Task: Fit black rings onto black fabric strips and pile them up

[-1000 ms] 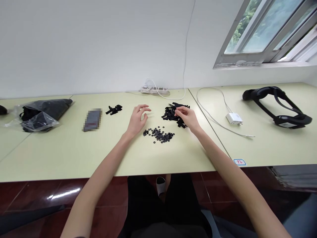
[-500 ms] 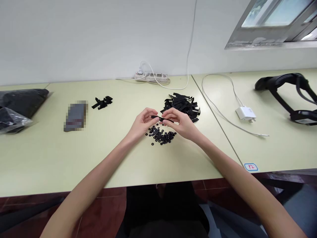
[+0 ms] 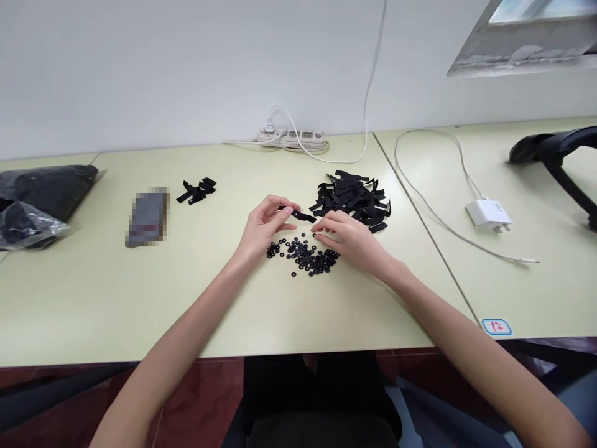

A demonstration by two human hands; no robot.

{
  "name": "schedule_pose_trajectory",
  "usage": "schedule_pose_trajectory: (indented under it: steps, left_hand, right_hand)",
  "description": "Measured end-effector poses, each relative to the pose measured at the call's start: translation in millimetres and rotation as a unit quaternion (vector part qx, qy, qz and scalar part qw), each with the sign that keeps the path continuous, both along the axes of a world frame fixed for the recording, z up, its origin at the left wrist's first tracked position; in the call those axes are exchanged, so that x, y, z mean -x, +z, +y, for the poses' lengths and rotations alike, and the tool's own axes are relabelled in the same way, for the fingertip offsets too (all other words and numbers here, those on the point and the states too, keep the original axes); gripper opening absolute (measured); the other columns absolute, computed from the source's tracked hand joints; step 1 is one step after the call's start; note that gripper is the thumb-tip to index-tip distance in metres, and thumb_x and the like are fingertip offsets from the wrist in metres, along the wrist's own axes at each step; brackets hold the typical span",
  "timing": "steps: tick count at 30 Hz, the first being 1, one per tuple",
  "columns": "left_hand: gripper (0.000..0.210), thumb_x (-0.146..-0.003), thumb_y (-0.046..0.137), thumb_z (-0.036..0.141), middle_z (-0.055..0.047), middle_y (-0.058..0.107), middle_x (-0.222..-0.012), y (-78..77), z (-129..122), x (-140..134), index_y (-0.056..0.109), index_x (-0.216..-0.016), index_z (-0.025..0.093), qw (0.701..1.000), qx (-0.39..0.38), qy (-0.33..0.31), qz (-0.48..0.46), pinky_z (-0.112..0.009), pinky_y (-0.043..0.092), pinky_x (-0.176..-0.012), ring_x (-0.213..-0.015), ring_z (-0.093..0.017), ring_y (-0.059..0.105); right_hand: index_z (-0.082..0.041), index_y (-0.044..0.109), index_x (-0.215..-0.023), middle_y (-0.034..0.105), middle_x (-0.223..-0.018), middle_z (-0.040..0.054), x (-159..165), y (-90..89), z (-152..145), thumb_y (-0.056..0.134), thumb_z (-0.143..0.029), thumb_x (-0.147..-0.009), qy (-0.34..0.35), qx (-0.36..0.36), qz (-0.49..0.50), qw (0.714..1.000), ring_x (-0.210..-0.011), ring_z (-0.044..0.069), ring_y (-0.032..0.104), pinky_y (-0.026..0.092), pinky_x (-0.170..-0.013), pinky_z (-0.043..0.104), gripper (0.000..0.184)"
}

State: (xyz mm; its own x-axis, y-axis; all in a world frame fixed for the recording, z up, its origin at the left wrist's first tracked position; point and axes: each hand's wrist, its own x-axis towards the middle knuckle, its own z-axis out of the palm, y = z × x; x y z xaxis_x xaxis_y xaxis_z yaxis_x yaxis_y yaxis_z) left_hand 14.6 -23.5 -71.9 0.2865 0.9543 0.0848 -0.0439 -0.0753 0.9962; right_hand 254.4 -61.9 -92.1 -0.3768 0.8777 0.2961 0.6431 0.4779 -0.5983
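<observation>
Left hand point(image 3: 268, 227) and right hand point(image 3: 347, 239): bare, slender-fingered; left forearm point(image 3: 186, 330) and right forearm point(image 3: 471, 345): bare, slim, tapering towards the hands; lower garment point(image 3: 270, 382): plain black, covering both thighs; upper garment point(image 3: 321, 432): very dark, partly visible at the lower frame edge; fabric details too dark to distinguish.

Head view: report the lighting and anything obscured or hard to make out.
In the head view, the window pane is pale and bright; in that view too, the plastic bag shows glints, the dark item is pixelated, and overlapping strips in the black strip pile partly merge.
</observation>
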Motion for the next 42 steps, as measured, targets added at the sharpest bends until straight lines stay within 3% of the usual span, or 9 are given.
schedule_pose_trajectory:
  steps: [3,6,10,17,22,25,28,35,42]
  left_hand:
    - [0.010,-0.102,0.073,0.033,-0.006,0.076,-0.110,1.1,0.8,-0.3,0.069,-0.105,0.025,1.000,-0.002,0.012,-0.025,-0.042,0.061,-0.110,-0.118,-0.021,0.074]
    - [0.013,-0.099,0.078,0.031,-0.005,0.078,-0.109,2.3,0.9,0.0,0.070,-0.106,0.024,0.999,-0.010,0.021,-0.031,-0.045,0.057,-0.117,-0.116,-0.021,0.075]
    - [0.024,-0.091,0.087,0.030,-0.007,0.082,-0.112,4.5,-0.7,0.1,0.070,-0.108,0.023,0.999,-0.015,0.035,-0.006,-0.046,0.056,-0.117,-0.115,-0.023,0.076]
    - [0.023,-0.094,0.085,0.042,-0.007,0.080,-0.105,4.9,-1.0,-1.5,0.076,-0.102,0.023,0.999,-0.017,0.027,-0.033,-0.039,0.063,-0.104,-0.109,-0.021,0.076]
    - [0.028,-0.092,0.087,0.047,-0.006,0.076,-0.101,6.2,-3.0,-1.5,0.080,-0.104,0.023,0.999,-0.014,0.017,-0.029,-0.036,0.067,-0.092,-0.098,-0.020,0.076]
    - [0.029,-0.093,0.087,0.046,-0.007,0.079,-0.103,5.5,-4.8,-2.6,0.081,-0.108,0.022,1.000,-0.010,-0.003,-0.028,-0.040,0.065,-0.103,-0.103,-0.021,0.077]
    - [0.031,-0.090,0.090,0.042,-0.007,0.081,-0.110,3.3,-5.6,-3.2,0.078,-0.110,0.022,1.000,-0.001,-0.009,-0.021,-0.045,0.061,-0.113,-0.113,-0.024,0.078]
    - [0.028,-0.088,0.090,0.042,-0.006,0.078,-0.112,2.1,-8.8,-3.2,0.074,-0.099,0.021,1.000,0.003,-0.012,0.013,-0.043,0.062,-0.107,-0.103,-0.023,0.080]
    - [0.030,-0.088,0.090,0.042,-0.006,0.078,-0.115,0.2,-9.0,-5.2,0.076,-0.107,0.023,0.998,-0.042,-0.023,0.051,-0.037,0.063,-0.096,-0.104,-0.022,0.078]
  right_hand:
    - [-0.027,0.076,-0.113,0.074,-0.111,0.0093,4.7,-2.2,-1.6,0.059,-0.032,-0.111,0.010,-0.013,-0.017,1.000,-0.106,0.030,0.067,0.051,-0.084,0.044,0.018]
    - [-0.026,0.077,-0.116,0.074,-0.114,0.0097,8.7,-4.2,-1.7,0.059,-0.031,-0.112,0.024,-0.030,-0.026,0.999,-0.106,0.029,0.067,0.051,-0.084,0.042,0.019]
    - [-0.023,0.078,-0.115,0.075,-0.113,0.0096,11.3,-7.8,-0.9,0.061,-0.028,-0.112,0.046,-0.062,-0.034,0.996,-0.105,0.027,0.068,0.053,-0.088,0.041,0.018]
    - [-0.022,0.076,-0.109,0.074,-0.112,0.0111,15.5,-7.5,-1.5,0.056,-0.027,-0.114,0.057,-0.063,-0.038,0.996,-0.105,0.026,0.068,0.055,-0.092,0.041,0.022]
    - [-0.023,0.075,-0.101,0.079,-0.093,0.0052,17.9,1.8,-3.2,0.062,-0.026,-0.108,0.012,0.029,0.089,0.996,-0.089,0.022,0.073,0.058,-0.082,0.038,0.014]
    - [-0.023,0.076,-0.101,0.082,-0.088,0.0028,17.1,8.1,-3.5,0.069,-0.029,-0.103,-0.007,0.103,0.210,0.972,-0.086,0.021,0.080,0.063,-0.086,0.038,0.010]
    - [-0.023,0.080,-0.101,0.084,-0.096,0.0040,15.8,11.2,-3.1,0.078,-0.034,-0.097,-0.016,0.123,0.280,0.952,-0.093,0.022,0.082,0.066,-0.095,0.041,0.011]
    - [-0.025,0.083,-0.097,0.084,-0.097,0.0042,16.2,16.8,-4.6,0.087,-0.039,-0.090,-0.029,0.150,0.346,0.926,-0.094,0.024,0.083,0.069,-0.097,0.045,0.016]
    - [-0.025,0.083,-0.102,0.084,-0.101,0.0049,15.2,16.1,-5.1,0.089,-0.040,-0.088,-0.027,0.130,0.339,0.931,-0.098,0.024,0.082,0.069,-0.100,0.046,0.021]
